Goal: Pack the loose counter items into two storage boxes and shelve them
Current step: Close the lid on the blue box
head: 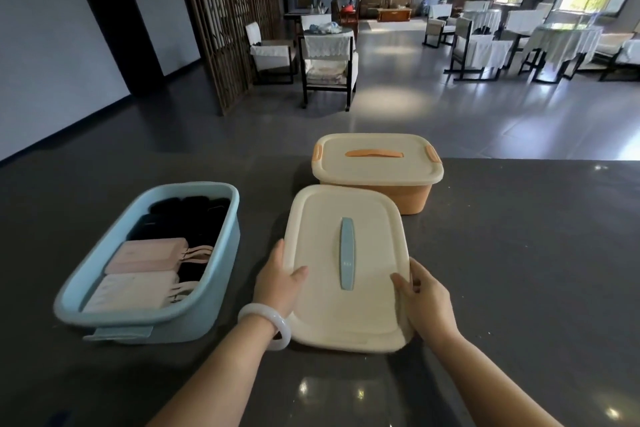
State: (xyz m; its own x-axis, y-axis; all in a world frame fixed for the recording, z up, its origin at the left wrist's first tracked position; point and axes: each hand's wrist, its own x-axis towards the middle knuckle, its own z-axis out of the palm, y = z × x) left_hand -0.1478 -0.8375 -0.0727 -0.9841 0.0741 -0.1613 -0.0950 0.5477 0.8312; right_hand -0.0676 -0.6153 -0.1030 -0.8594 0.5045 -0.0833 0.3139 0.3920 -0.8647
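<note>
A cream lid with a blue handle (346, 253) is held over the dark counter (519, 270) between both hands. My left hand (278, 282) grips its left edge, thumb on top. My right hand (420, 302) grips its right edge the same way. To the left stands an open blue storage box (214, 298) holding two pale power banks with cords (145, 270) and several black items (194, 215). Behind the lid sits an orange storage box (377, 166), its cream lid with an orange handle on.
A white bangle (266, 322) circles my left wrist. Beyond the counter's far edge lies a dining room with covered chairs (329, 62), tables and a wooden screen (228, 17).
</note>
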